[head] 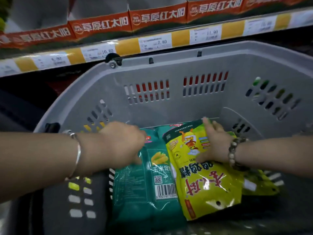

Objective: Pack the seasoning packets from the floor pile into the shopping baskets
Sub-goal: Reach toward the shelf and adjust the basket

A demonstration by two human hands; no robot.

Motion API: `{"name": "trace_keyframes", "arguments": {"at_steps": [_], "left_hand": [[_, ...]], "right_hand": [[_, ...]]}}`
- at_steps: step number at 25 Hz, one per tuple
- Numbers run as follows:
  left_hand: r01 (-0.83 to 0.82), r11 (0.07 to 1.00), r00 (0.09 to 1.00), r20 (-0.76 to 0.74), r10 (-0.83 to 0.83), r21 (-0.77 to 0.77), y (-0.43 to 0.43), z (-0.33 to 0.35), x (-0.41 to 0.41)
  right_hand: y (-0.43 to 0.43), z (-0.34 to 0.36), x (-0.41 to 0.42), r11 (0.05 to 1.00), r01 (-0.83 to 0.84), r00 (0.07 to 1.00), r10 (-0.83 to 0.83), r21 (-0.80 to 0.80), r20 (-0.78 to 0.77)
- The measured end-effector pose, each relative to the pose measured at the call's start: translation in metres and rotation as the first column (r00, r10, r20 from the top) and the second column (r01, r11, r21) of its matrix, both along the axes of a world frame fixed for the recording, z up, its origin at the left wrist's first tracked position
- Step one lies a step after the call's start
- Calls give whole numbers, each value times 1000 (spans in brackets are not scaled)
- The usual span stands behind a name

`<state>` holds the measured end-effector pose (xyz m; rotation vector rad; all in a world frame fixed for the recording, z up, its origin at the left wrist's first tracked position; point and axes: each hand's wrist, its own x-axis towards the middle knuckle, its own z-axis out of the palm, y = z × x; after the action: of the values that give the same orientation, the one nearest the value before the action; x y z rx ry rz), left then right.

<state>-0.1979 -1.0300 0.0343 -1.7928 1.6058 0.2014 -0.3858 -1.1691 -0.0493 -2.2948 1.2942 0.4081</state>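
Observation:
A grey plastic shopping basket fills most of the head view. Inside it lie a green packet with a barcode and a yellow packet with red characters, partly overlapping. A second yellow packet shows beneath on the right. My left hand, with a silver bangle on the wrist, grips the top edge of the green packet. My right hand, with a bead bracelet on the wrist, presses flat with spread fingers on the upper part of the yellow packet.
Behind the basket runs a store shelf edge with yellow strips and white price tags. Orange display boxes with white characters stand on that shelf. Dark floor shows at the left of the basket.

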Motion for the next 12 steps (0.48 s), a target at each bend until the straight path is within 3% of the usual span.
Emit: {"name": "trace_keyframes", "arguments": {"at_steps": [2,5,9,12], "left_hand": [[-129,985,975,-168,148,115,-2,-15,-13],[-203,942,952,-172,254,269,2,-46,-34],[-206,936,959,-130,251,285,13,-70,-48],[-239,953,967,-47,252,185,21,-84,-55]], "right_hand": [[3,0,-3,985,-172,978,168,-22,-120],[13,-5,-7,931,-366,913,354,-22,-204],[44,-19,-7,878,-475,844,475,63,-250],[55,-19,0,867,-498,811,480,37,-335]]}}
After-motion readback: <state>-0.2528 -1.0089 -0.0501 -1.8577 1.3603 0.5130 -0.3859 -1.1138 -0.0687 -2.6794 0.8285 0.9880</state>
